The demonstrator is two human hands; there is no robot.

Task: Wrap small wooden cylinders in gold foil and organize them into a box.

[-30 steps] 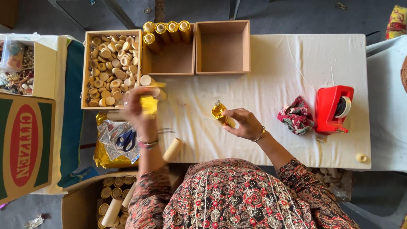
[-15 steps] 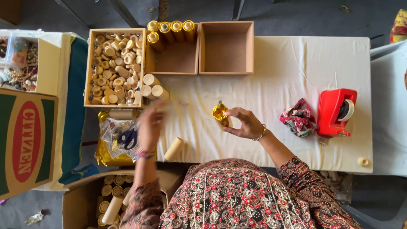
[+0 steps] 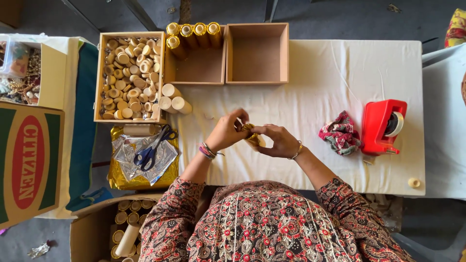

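Note:
My left hand (image 3: 227,130) and my right hand (image 3: 275,140) meet over the white-covered table (image 3: 330,68), both closed on one small roll partly wrapped in gold foil (image 3: 252,137). Most of the roll is hidden by my fingers. A wooden box (image 3: 194,73) at the back holds several finished gold-wrapped rolls (image 3: 193,30) along its far wall. Three bare cardboard rolls (image 3: 172,101) lie on the cloth just left of my hands.
A wooden tray of several round wooden caps (image 3: 127,73) stands at back left, an empty wooden box (image 3: 257,54) beside it. Scissors (image 3: 151,149) lie on foil sheets (image 3: 141,160). A red tape dispenser (image 3: 383,127) and crumpled patterned cloth (image 3: 340,132) sit right. A carton of rolls (image 3: 127,225) is below.
My left hand came back from the tray area and joined my right hand on the foil-wrapped roll. Bare rolls now lie beside the cap tray.

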